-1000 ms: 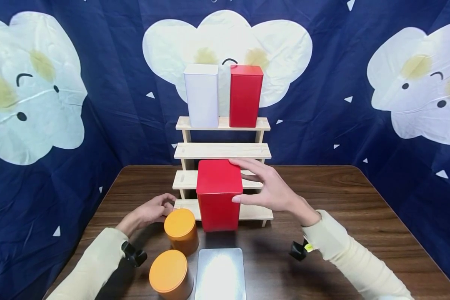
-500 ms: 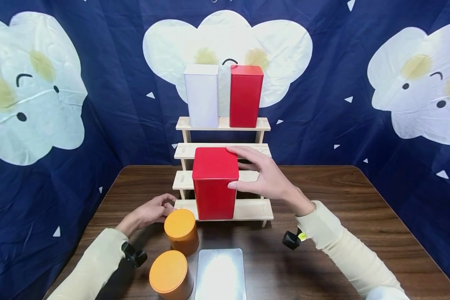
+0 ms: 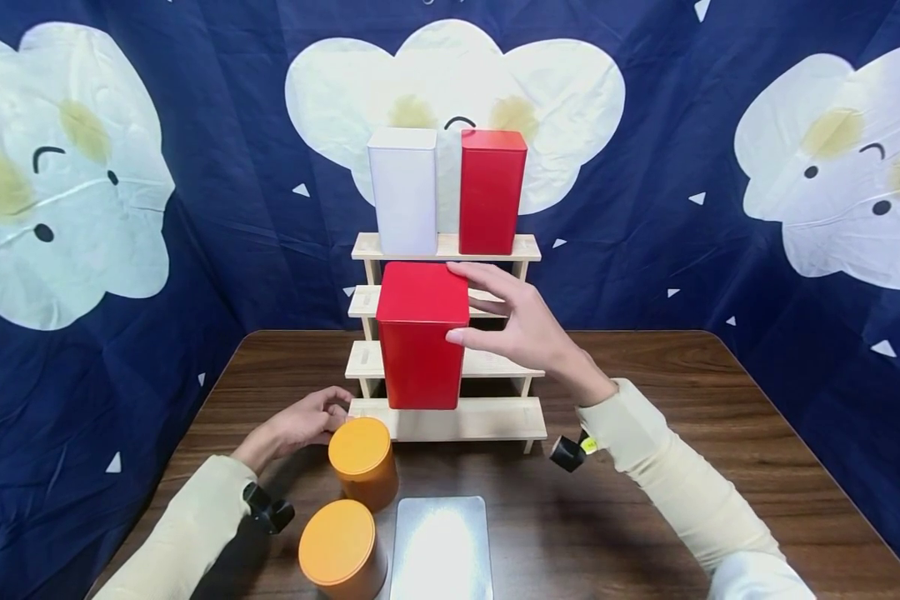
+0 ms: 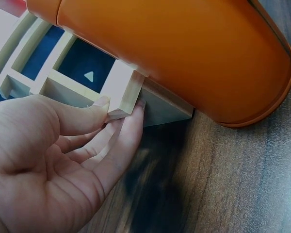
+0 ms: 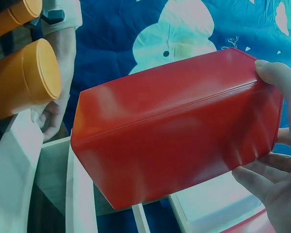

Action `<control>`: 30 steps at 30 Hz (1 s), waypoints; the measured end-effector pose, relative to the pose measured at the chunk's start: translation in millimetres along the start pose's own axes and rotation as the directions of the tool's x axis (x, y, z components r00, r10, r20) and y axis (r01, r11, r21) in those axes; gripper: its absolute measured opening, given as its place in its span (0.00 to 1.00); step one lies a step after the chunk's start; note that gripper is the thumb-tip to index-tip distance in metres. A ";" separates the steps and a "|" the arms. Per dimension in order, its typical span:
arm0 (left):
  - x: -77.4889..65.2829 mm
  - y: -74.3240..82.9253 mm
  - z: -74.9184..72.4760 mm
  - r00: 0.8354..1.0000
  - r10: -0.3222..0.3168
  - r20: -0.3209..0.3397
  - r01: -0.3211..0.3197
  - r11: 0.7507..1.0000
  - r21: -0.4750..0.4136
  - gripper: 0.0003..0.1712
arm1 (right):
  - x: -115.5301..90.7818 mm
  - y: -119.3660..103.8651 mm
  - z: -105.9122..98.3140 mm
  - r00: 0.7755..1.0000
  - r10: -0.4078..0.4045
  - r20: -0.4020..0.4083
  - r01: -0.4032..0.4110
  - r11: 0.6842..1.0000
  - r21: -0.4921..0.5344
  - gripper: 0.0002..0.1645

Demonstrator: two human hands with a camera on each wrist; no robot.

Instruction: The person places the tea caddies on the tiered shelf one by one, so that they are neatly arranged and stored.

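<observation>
My right hand (image 3: 521, 325) grips a tall red tin (image 3: 423, 358) near its top, thumb on the front and fingers round the far side. The tin hangs upright in front of the middle steps of a wooden stepped shelf (image 3: 487, 417). In the right wrist view the red tin (image 5: 174, 131) fills the middle, with fingers at its lid end. My left hand (image 3: 307, 421) is at the left end of the lowest step. In the left wrist view, the thumb and fingers of the left hand (image 4: 63, 155) pinch that step's end (image 4: 121, 90).
A white tin (image 3: 405, 196) and another red tin (image 3: 492, 196) stand on the top step. Two orange round canisters (image 3: 362, 458) stand by my left forearm on the wooden table (image 3: 645, 500). A silver flat-topped tin (image 3: 441, 550) is at the front. Blue cloth (image 3: 270, 167) hangs behind.
My right hand has raised the red tin and carried it slightly left, from before the lowest step to before the middle steps. The left hand has stayed on the shelf.
</observation>
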State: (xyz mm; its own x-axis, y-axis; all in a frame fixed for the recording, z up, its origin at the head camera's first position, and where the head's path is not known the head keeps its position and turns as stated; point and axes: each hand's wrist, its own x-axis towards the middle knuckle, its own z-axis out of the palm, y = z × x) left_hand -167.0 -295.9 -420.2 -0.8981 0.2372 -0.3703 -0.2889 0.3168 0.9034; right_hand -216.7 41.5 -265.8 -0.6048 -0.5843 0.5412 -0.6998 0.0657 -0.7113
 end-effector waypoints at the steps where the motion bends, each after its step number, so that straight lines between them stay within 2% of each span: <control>1: 0.0 0.0 -0.2 1.000 0.004 0.004 -0.004 1.000 0.003 0.30 | 2.0 0.0 0.1 1.000 0.003 -0.005 -0.003 1.000 0.003 0.43; 8: 0.6 -1.0 -1.2 1.000 -0.013 -0.011 0.013 1.000 0.013 0.30 | 16.4 -2.6 0.5 0.999 0.032 -0.031 -0.031 0.999 0.027 0.41; 17: 2.6 -2.0 -2.6 1.000 -0.016 -0.017 0.017 1.000 0.017 0.30 | 29.0 -24.8 2.8 0.999 0.017 -0.047 -0.015 0.999 0.050 0.39; 24: 3.2 -3.7 -1.8 1.000 -0.008 -0.013 0.008 1.000 0.010 0.29 | 39.6 8.9 1.3 0.997 0.048 -0.055 -0.046 0.998 0.040 0.39; 30: 3.7 -4.3 -2.2 1.000 -0.014 -0.016 0.014 1.000 0.016 0.29 | 45.4 15.3 1.7 0.996 0.061 -0.058 -0.057 0.997 0.057 0.39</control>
State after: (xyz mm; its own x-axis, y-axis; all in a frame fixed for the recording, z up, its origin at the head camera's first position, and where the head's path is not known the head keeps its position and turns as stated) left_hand -169.8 -298.4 -424.9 -0.8994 0.2175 -0.3792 -0.2961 0.3349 0.8945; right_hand -254.3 14.6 -252.8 -0.6673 -0.5310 0.5223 -0.6412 0.0527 -0.7656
